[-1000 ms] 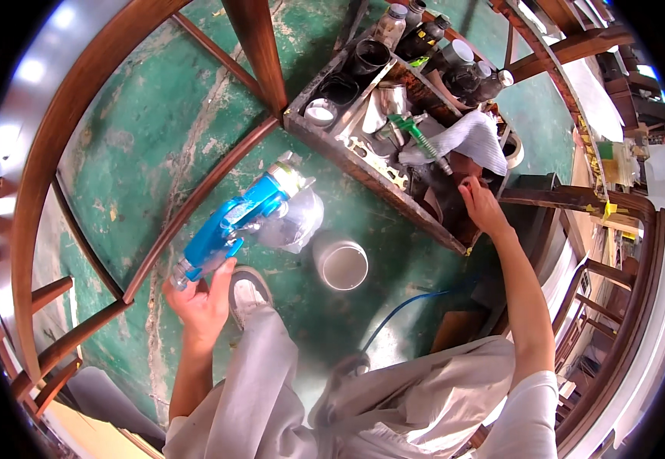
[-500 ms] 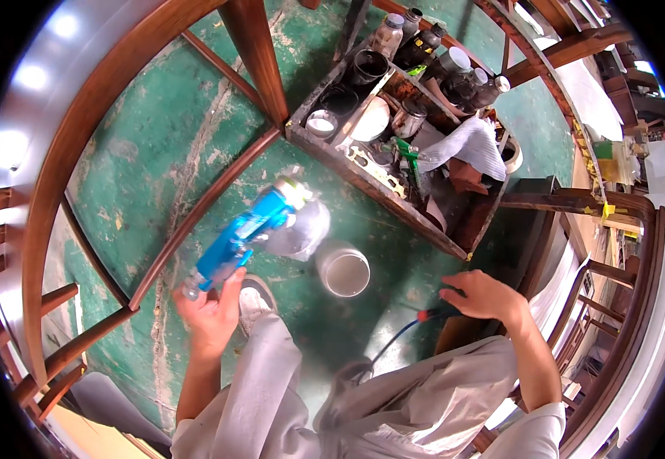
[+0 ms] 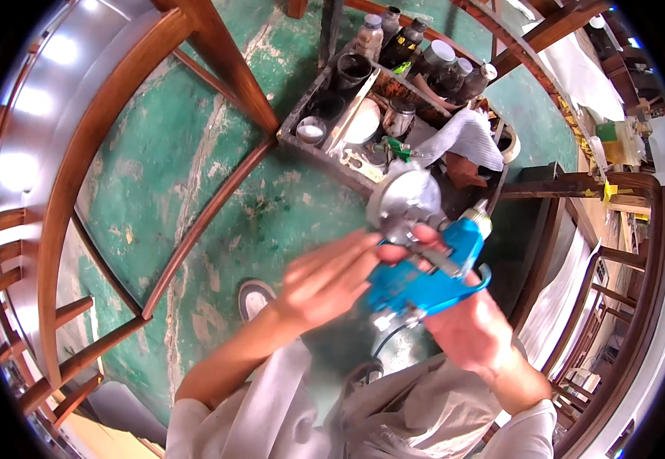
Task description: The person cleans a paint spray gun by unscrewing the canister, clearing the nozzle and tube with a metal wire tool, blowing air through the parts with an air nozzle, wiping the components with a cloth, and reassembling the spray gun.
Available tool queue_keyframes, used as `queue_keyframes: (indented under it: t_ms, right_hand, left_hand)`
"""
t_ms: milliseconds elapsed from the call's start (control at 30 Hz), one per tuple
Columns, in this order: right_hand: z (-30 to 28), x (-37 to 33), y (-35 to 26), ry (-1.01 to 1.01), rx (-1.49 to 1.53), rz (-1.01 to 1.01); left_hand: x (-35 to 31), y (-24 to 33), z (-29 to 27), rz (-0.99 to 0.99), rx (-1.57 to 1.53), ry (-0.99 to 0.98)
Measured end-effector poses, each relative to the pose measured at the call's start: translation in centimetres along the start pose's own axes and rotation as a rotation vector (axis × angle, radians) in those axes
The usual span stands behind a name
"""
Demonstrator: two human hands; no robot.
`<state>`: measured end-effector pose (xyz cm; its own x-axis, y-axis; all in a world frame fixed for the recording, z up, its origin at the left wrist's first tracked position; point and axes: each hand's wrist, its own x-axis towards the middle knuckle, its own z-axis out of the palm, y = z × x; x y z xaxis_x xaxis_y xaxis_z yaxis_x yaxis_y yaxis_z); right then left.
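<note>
A blue spray gun (image 3: 424, 287) with a round metal cup (image 3: 405, 200) is raised between my hands, its silver nozzle end (image 3: 481, 218) pointing up and to the right. My right hand (image 3: 470, 325) wraps round it from below and the right, some fingers showing by the cup's base. From the left, my left hand (image 3: 325, 287) reaches across with its fingertips closed on the gun just under the cup; motion blurs them. Below the gun a dark blue hose (image 3: 393, 334) runs down; its upper end is hidden.
Beyond my hands a worn wooden tray (image 3: 321, 157) holds jars, dark cups, a green-handled tool (image 3: 396, 147) and a pale cloth (image 3: 462, 141). Brown wooden chair frames (image 3: 202, 222) stand at left and right. My shoe (image 3: 256, 298) rests on the green floor (image 3: 217, 268).
The spray gun has moved from the left to the right and turned, and my right hand has taken hold of it. My left hand has followed rightward. The white cup on the floor no longer shows.
</note>
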<state>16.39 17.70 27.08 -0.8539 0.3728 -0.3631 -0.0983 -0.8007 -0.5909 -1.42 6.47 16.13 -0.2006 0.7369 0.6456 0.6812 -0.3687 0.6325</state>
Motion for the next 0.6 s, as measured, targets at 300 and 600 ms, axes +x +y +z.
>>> queue_keyframes:
  t_ms: [300, 600]
  right_hand:
    - [-1.6, -2.5, -3.3, 0.288, -0.515, -0.11]
    - [-3.5, -4.8, -6.0, 0.249, -0.744, 0.02]
  left_hand:
    - [-5.3, -4.2, -1.4, -0.494, -0.065, -0.099]
    - [-15.8, -6.1, 3.0, -0.634, -0.178, -0.501]
